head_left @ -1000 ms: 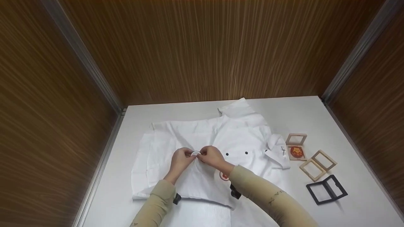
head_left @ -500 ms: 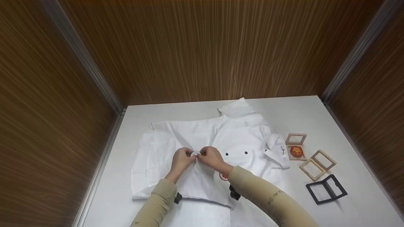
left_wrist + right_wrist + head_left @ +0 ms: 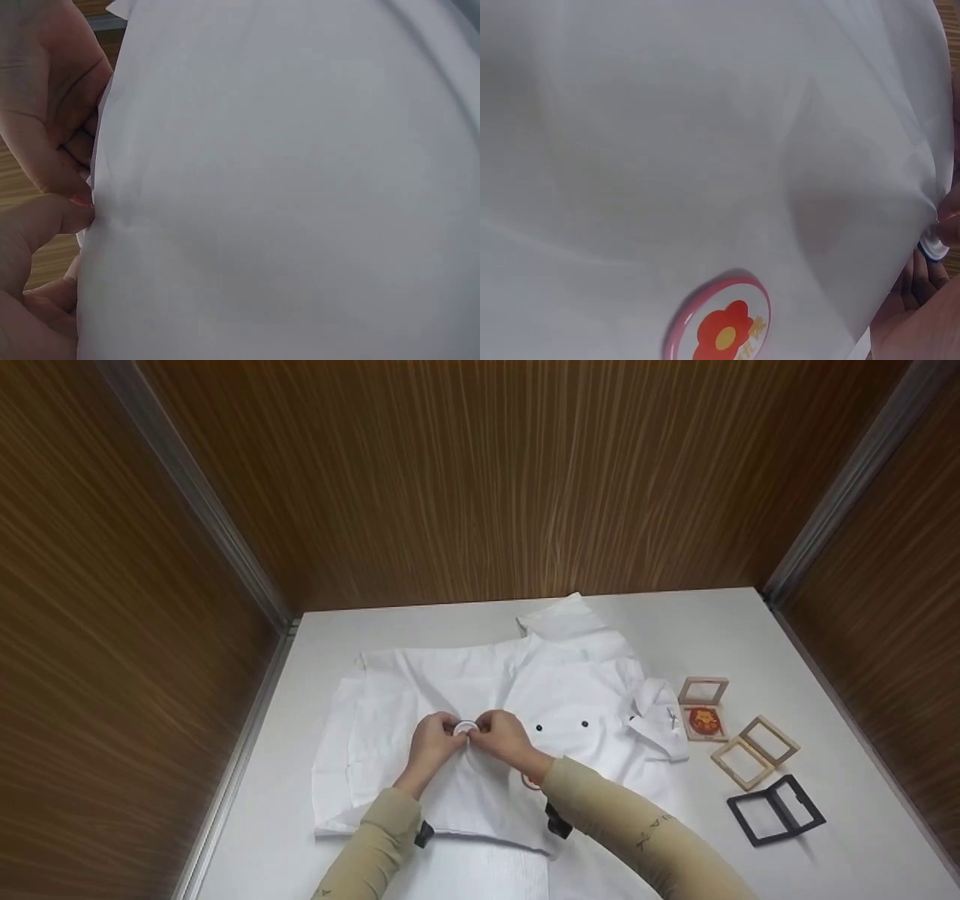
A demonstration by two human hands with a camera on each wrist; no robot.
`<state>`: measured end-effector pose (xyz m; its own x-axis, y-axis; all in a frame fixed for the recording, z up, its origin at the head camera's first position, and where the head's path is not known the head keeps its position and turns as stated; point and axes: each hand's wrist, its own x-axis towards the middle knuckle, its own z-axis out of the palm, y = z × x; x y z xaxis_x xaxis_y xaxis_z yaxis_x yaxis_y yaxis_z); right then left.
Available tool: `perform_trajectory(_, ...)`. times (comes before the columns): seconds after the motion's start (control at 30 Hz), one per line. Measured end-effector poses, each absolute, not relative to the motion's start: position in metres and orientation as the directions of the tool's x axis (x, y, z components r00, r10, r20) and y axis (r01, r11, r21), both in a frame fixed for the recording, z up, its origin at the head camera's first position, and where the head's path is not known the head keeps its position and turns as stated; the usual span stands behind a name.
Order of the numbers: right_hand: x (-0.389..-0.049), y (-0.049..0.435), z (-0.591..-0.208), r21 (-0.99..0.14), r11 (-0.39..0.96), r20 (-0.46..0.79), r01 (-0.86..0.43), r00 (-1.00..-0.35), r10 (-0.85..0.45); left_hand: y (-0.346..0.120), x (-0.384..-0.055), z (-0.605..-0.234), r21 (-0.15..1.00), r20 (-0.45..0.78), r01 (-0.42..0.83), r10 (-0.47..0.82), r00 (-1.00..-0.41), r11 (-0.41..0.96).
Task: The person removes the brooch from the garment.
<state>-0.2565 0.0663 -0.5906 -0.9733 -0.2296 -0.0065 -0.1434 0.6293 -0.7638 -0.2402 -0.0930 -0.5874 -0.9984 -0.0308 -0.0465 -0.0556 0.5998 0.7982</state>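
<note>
A white garment (image 3: 465, 795) with dark buttons (image 3: 539, 727) lies spread on the table. Over its middle, my left hand (image 3: 433, 742) and right hand (image 3: 508, 735) meet around a small round pin badge (image 3: 466, 727), white with a dark rim. Thumbs and fingers of both hands pinch the badge from either side, together with a raised fold of the cloth. At the right wrist view's edge a sliver of the badge (image 3: 933, 246) shows beside the fingertips. Its pin is hidden. Another badge (image 3: 724, 330), with a red flower and pink rim, sits on the cloth below my right wrist.
On the right of the white table (image 3: 847, 750) stand a hinged case (image 3: 704, 721) with a red and yellow badge, a light wooden-coloured frame case (image 3: 756, 753) and a black one (image 3: 777, 811), both opened. Wood-grain panels (image 3: 480, 480) enclose the table.
Both hands stay at the same spot on the cloth. The pinched badge tilts slightly, so more of its white surface shows. The garment and cases keep their places.
</note>
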Motion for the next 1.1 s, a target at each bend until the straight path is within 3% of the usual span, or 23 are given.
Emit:
perform_trajectory(0.23,-0.258,0.068,-0.595,-0.753,0.633,0.025,-0.180,-0.969,-0.246,-0.095,-0.240,-0.588,0.789,-0.030,-0.025,-0.002,-1.000,0.614)
perform_trajectory(1.1,-0.260,0.077,-0.594,-0.817,0.565,-0.006,-0.115,-0.978,-0.208,-0.092,-0.239,-0.581,0.814,-0.103,-0.067,0.030,-0.994,0.577)
